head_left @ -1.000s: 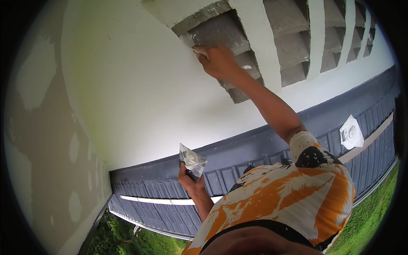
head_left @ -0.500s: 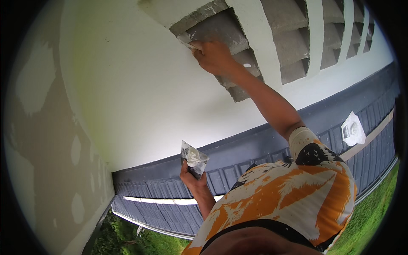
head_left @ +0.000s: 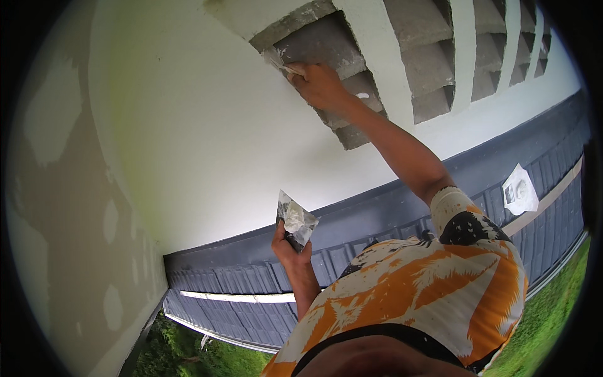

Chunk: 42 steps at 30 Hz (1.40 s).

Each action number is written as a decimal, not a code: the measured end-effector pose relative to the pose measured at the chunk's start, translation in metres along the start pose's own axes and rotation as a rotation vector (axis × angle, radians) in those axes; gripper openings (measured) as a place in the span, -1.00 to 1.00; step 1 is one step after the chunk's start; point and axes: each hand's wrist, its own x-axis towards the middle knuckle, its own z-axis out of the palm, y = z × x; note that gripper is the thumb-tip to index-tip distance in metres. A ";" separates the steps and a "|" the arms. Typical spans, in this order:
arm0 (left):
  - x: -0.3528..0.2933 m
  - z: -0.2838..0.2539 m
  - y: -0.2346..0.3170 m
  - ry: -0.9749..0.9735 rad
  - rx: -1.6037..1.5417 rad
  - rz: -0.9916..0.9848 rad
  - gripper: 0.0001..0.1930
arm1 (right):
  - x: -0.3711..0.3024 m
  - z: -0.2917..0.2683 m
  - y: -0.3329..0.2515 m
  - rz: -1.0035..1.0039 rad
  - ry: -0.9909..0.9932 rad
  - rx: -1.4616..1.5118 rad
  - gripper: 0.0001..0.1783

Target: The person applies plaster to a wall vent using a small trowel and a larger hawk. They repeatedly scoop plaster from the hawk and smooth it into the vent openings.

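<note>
My right hand [head_left: 321,87] is closed around a putty knife, at the left edge of a recessed grey vent opening [head_left: 320,44] in the pale wall. The putty knife's blade [head_left: 274,58] lies against the wall by that edge, its handle mostly covered by my fingers. Lower down, my left hand [head_left: 291,250] grips a flat, roughly square metal putty plate [head_left: 284,202] by its lower corner. A lump of whitish putty [head_left: 294,220] sits on the plate, apart from the wall.
More slatted vent openings [head_left: 430,60] run along the wall to the right. Dark ribbed roofing [head_left: 232,276] lies below, with a pale strip [head_left: 239,296] across it. An opened white bag [head_left: 520,190] rests on the roofing at right. A patched wall [head_left: 63,188] stands at left.
My left hand has risen slightly and shifted right with the putty plate. My right hand has moved a little to the right, the putty knife still at the opening's edge.
</note>
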 end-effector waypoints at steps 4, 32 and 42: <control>0.002 0.006 0.000 -0.038 -0.034 -0.047 -0.76 | -0.032 -0.008 -0.020 0.067 0.051 0.164 -0.62; 0.011 -0.008 -0.003 -0.024 -0.088 -0.043 -0.75 | -0.016 0.034 0.022 -0.307 0.506 -0.206 -0.70; 0.008 -0.005 -0.002 -0.062 -0.064 -0.055 -0.75 | 0.005 0.038 0.030 -0.405 0.433 -0.304 -0.69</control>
